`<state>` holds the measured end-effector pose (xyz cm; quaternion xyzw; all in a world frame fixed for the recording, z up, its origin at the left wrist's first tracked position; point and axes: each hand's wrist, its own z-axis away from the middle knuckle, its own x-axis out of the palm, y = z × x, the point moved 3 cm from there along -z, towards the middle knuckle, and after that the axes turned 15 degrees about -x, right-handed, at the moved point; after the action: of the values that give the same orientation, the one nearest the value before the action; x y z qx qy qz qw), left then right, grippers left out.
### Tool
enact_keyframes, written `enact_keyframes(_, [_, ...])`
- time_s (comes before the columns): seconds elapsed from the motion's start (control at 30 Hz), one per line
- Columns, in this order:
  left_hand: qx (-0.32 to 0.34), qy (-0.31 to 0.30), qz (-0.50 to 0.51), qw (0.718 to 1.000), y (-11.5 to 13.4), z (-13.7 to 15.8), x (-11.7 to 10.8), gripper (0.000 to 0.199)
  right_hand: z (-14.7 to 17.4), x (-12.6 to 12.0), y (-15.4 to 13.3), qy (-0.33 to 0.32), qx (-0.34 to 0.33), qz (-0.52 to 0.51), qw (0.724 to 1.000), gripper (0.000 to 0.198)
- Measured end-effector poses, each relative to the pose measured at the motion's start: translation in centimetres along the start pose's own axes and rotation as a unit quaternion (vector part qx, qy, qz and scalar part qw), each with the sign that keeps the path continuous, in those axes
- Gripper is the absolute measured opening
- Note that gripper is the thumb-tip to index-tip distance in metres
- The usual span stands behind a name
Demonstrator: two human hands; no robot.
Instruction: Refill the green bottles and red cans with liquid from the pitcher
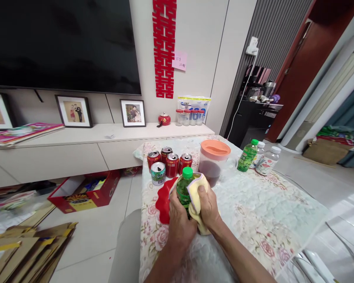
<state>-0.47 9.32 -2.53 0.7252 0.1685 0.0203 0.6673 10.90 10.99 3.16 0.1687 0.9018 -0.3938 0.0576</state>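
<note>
My left hand (pixel 179 218) is wrapped round a green plastic bottle (pixel 183 188) with a green cap, held upright above the table's near side. On the bottle's right, my right hand (pixel 209 206) grips a pale yellow cloth (pixel 198 192) and presses it against the bottle. Part of the cloth hangs below my fingers. Behind my left hand, a red scalloped dish (pixel 163 200) is partly hidden. Just beyond the bottle stand several opened red cans (pixel 172 166) and a green-and-silver can (pixel 158 174). A clear pitcher (pixel 209 167) with an orange lid holds dark contents.
On the right of the flowered tablecloth (pixel 253 212) stand another green bottle (pixel 247 156) and two white-capped bottles (pixel 268 162). Behind, a white cabinet (pixel 112 135) carries framed photos and jars. A red box (pixel 88 192) and flattened cardboard (pixel 32 247) lie on the floor at left.
</note>
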Motion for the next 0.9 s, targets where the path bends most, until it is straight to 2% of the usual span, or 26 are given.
enact_keyframes(0.07, [0.007,-0.021,0.01,1.0,-0.2,0.0,0.1,0.103,0.8,-0.2,0.6,-0.026,0.008,0.001,1.0,0.055])
enact_keyframes(0.17, [0.037,-0.038,0.011,0.999,-0.3,0.2,0.3,0.097,1.5,-0.8,1.4,-0.06,0.013,0.012,0.998,0.056])
enact_keyframes(0.33, [0.034,-0.006,-0.002,0.999,-0.4,0.3,0.1,0.089,2.1,-1.7,1.7,-0.075,0.01,0.057,0.995,0.05])
enact_keyframes(0.53, [0.056,-0.002,-0.001,0.998,-0.6,0.3,-0.2,0.083,1.3,-2.5,-1.5,-0.057,0.004,0.086,0.995,0.032])
enact_keyframes(0.7, [0.042,0.037,-0.04,0.998,-1.1,0.4,-0.1,0.077,-0.7,-3.3,-5.1,-0.022,-0.058,0.095,0.994,0.041])
enact_keyframes(0.8, [0.058,0.032,-0.066,0.996,-0.8,0.4,0.1,0.074,-0.8,-2.8,-5.1,-0.024,-0.086,0.113,0.99,0.044])
enact_keyframes(0.9, [0.047,0.031,-0.058,0.997,-0.2,0.4,0.1,0.071,0.3,-1.9,-3.1,-0.041,-0.069,0.115,0.99,0.043])
